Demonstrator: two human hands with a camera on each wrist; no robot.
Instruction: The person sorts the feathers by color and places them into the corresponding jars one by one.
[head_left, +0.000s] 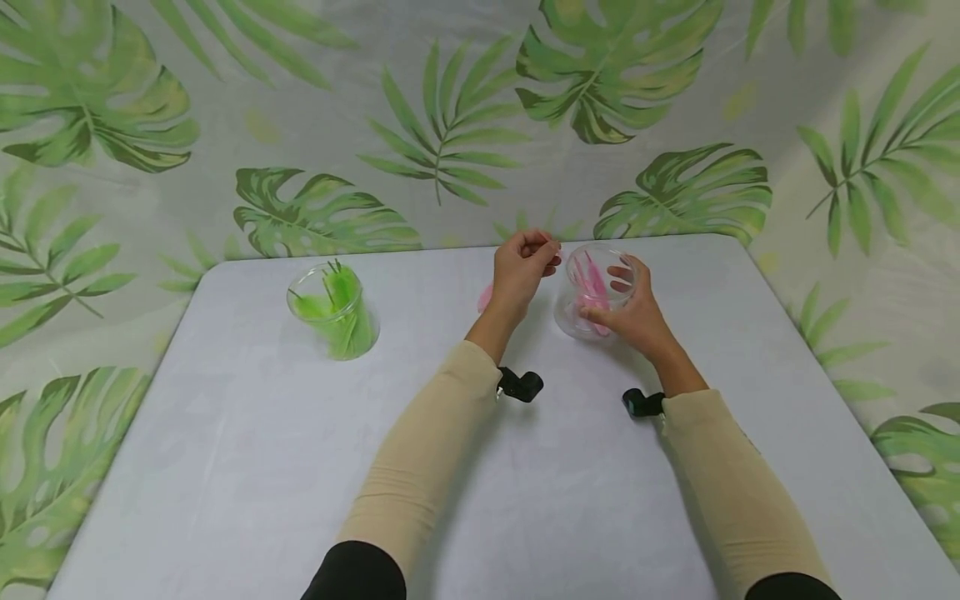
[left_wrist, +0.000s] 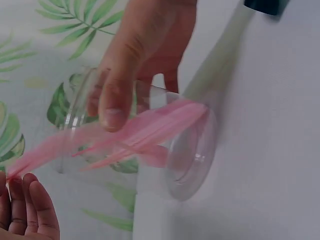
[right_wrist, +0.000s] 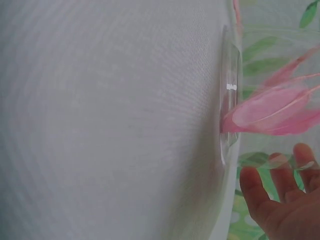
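Near the table's far edge, my right hand [head_left: 633, 308] grips a clear jar [head_left: 564, 318] round its side, thumb in front and fingers behind. Pink feathers [head_left: 591, 283] stand inside it; in the right wrist view, more of the pink feathers [right_wrist: 275, 110] show through the wall. My left hand [head_left: 521, 268] is just left of the rim. In the left wrist view, the fingertips of that left hand [left_wrist: 32, 212] pinch the end of a pink feather [left_wrist: 42, 152], whose other part reaches into the jar's mouth. Something pink [head_left: 485, 297], partly hidden, shows behind the left wrist.
A second clear jar [head_left: 360, 337], filled with green feathers [head_left: 341, 296], stands at the far left of the white table [head_left: 225, 467]. Behind the table hangs a leaf-patterned cloth [head_left: 465, 208].
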